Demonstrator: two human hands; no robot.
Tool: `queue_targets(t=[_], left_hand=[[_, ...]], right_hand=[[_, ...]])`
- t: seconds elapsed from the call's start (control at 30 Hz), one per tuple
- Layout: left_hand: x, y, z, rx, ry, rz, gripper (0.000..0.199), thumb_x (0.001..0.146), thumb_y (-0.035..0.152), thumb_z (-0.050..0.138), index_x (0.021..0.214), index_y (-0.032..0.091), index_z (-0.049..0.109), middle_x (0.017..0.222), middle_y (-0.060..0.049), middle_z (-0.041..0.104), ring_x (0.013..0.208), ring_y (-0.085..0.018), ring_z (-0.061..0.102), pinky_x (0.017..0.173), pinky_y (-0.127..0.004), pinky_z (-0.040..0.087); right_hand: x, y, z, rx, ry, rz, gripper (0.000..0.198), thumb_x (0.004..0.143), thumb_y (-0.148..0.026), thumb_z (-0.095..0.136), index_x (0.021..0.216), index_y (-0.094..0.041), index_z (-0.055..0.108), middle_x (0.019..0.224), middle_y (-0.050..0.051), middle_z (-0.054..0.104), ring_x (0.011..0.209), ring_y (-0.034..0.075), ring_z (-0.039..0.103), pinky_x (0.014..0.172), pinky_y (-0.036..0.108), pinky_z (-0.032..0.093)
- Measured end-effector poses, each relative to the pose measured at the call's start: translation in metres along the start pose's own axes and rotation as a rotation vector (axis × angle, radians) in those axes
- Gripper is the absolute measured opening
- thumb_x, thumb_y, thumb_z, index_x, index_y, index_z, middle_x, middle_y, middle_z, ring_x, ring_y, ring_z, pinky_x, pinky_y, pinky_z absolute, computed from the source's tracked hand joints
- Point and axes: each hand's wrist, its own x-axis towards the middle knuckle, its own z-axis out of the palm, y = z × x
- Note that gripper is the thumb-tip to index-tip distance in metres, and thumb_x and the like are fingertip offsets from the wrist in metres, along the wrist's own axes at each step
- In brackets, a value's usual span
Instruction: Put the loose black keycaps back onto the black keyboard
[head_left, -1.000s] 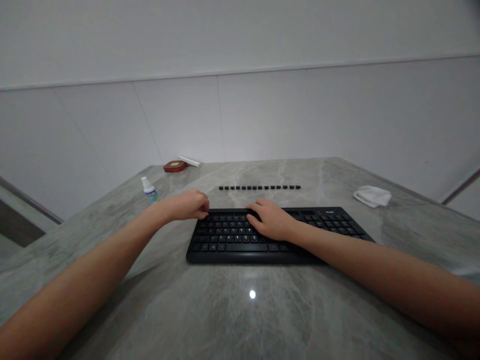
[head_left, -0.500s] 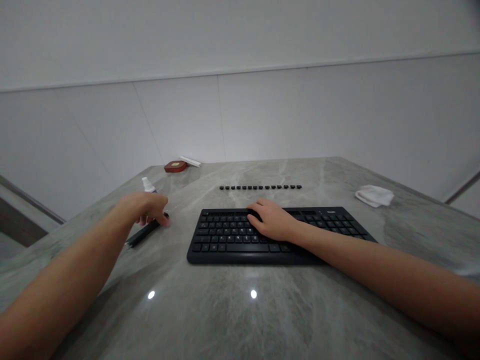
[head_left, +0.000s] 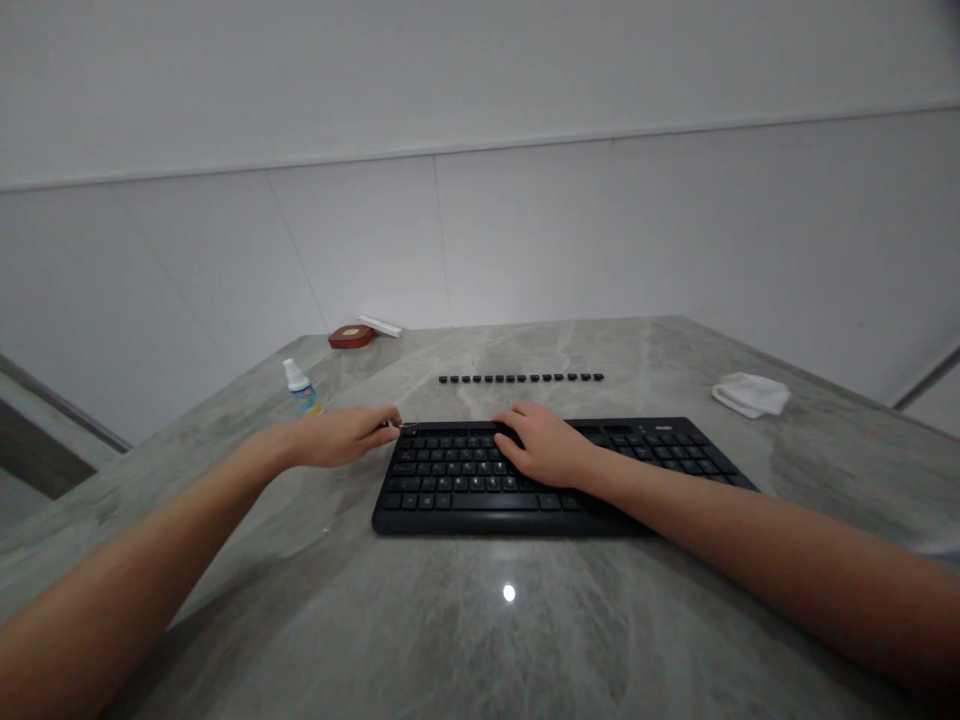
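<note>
My left hand (head_left: 349, 435) is closed in a pinch at the far left corner of a black keyboard (head_left: 517, 523). From its fingertips pokes a thin, wire-like tip (head_left: 409, 425), touching or just above the corner keys; the rest of that slim tool is hidden in the hand. My right hand (head_left: 536, 440) lies flat over the middle of the keyboard, fingers stretched across the upper rows and thumb apart. Beyond the keyboard, several small black keycaps (head_left: 510, 379) stand in a straight row.
A white-capped bottle (head_left: 302, 388) stands behind my left wrist. A reddish-brown case (head_left: 351, 337) and a white strip (head_left: 381, 326) lie at the back left, near the wall. On the right is a folded white cloth (head_left: 750, 394). Everything rests on a grey marbled table (head_left: 420, 620).
My left hand has moved right, from the dark stick-like tool beside the bottle to the keyboard's far left corner. The dark stick no longer shows on the table. My right hand has stayed put.
</note>
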Motion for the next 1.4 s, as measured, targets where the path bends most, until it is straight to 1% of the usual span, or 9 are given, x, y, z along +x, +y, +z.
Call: queue_targets(t=[0.07, 0.17, 0.3, 0.4, 0.53, 0.73, 0.93, 1.1, 1.4], left_hand=[[-0.006, 0.002, 0.015, 0.087, 0.154, -0.022, 0.036, 0.098, 0.04, 0.026, 0.098, 0.018, 0.054, 0.078, -0.003, 0.061, 0.07, -0.016, 0.059, 0.063, -0.025, 0.04], [-0.011, -0.008, 0.034, 0.25, 0.356, -0.028, 0.038, 0.1, 0.038, 0.025, 0.085, 0.017, 0.053, 0.08, -0.005, 0.058, 0.066, -0.015, 0.056, 0.061, -0.026, 0.038], [-0.005, -0.02, 0.046, 0.323, 0.443, 0.031, 0.036, 0.1, 0.033, 0.026, 0.085, 0.016, 0.054, 0.077, -0.003, 0.057, 0.066, -0.014, 0.055, 0.06, -0.025, 0.037], [0.001, -0.02, 0.049, 0.385, 0.446, 0.078, 0.034, 0.1, 0.033, 0.03, 0.084, 0.017, 0.054, 0.076, -0.003, 0.057, 0.064, -0.013, 0.054, 0.057, -0.024, 0.035], [0.006, -0.014, 0.051, 0.432, 0.429, 0.147, 0.03, 0.1, 0.03, 0.032, 0.085, 0.017, 0.053, 0.078, -0.002, 0.056, 0.065, -0.013, 0.054, 0.059, -0.024, 0.036], [0.005, -0.011, 0.045, 0.529, 0.436, 0.177, 0.016, 0.095, 0.021, 0.043, 0.084, 0.017, 0.054, 0.074, -0.002, 0.056, 0.065, -0.015, 0.054, 0.057, -0.025, 0.035], [0.002, -0.02, 0.039, 0.593, 0.389, 0.157, 0.015, 0.095, 0.02, 0.044, 0.085, 0.017, 0.056, 0.078, -0.003, 0.059, 0.07, -0.016, 0.056, 0.06, -0.026, 0.037], [0.004, -0.023, 0.04, 0.573, 0.391, 0.137, 0.016, 0.094, 0.02, 0.043, 0.084, 0.017, 0.056, 0.078, -0.003, 0.059, 0.07, -0.016, 0.056, 0.059, -0.026, 0.037], [0.004, -0.017, 0.036, 0.573, 0.422, 0.242, 0.017, 0.091, 0.016, 0.043, 0.083, 0.017, 0.057, 0.076, -0.004, 0.058, 0.067, -0.017, 0.054, 0.06, -0.028, 0.039]], right_hand=[[0.0, 0.0, 0.0, 0.004, -0.002, 0.006, 0.036, 0.093, -0.034, 0.042, 0.114, -0.012, 0.062, 0.101, 0.014, 0.062, 0.099, 0.024, 0.056, 0.091, 0.037, 0.041], [0.0, -0.001, 0.0, 0.005, -0.01, 0.014, 0.036, 0.093, -0.034, 0.043, 0.113, -0.012, 0.063, 0.1, 0.014, 0.062, 0.097, 0.024, 0.057, 0.09, 0.037, 0.042], [0.0, -0.001, -0.001, 0.011, -0.009, 0.011, 0.035, 0.093, -0.033, 0.043, 0.113, -0.012, 0.062, 0.1, 0.014, 0.063, 0.098, 0.023, 0.057, 0.09, 0.036, 0.041], [0.0, -0.001, -0.001, 0.015, -0.002, 0.001, 0.034, 0.093, -0.032, 0.044, 0.114, -0.012, 0.062, 0.101, 0.014, 0.063, 0.099, 0.023, 0.056, 0.091, 0.036, 0.041], [0.0, 0.001, 0.0, 0.008, -0.004, 0.002, 0.035, 0.093, -0.033, 0.043, 0.113, -0.013, 0.062, 0.101, 0.014, 0.063, 0.099, 0.024, 0.057, 0.091, 0.036, 0.041], [0.0, 0.0, 0.0, 0.014, -0.007, -0.001, 0.035, 0.093, -0.033, 0.043, 0.114, -0.012, 0.062, 0.101, 0.014, 0.063, 0.099, 0.024, 0.057, 0.091, 0.037, 0.042], [0.0, 0.0, -0.001, 0.013, -0.011, 0.007, 0.036, 0.093, -0.033, 0.043, 0.114, -0.012, 0.062, 0.1, 0.014, 0.062, 0.099, 0.024, 0.057, 0.091, 0.037, 0.041], [0.0, 0.0, 0.0, 0.012, -0.016, 0.005, 0.036, 0.093, -0.034, 0.042, 0.114, -0.012, 0.062, 0.1, 0.014, 0.062, 0.098, 0.023, 0.056, 0.091, 0.036, 0.041], [0.0, -0.001, -0.003, 0.013, -0.019, 0.006, 0.035, 0.093, -0.033, 0.042, 0.113, -0.012, 0.062, 0.101, 0.014, 0.062, 0.099, 0.024, 0.056, 0.091, 0.036, 0.041]])
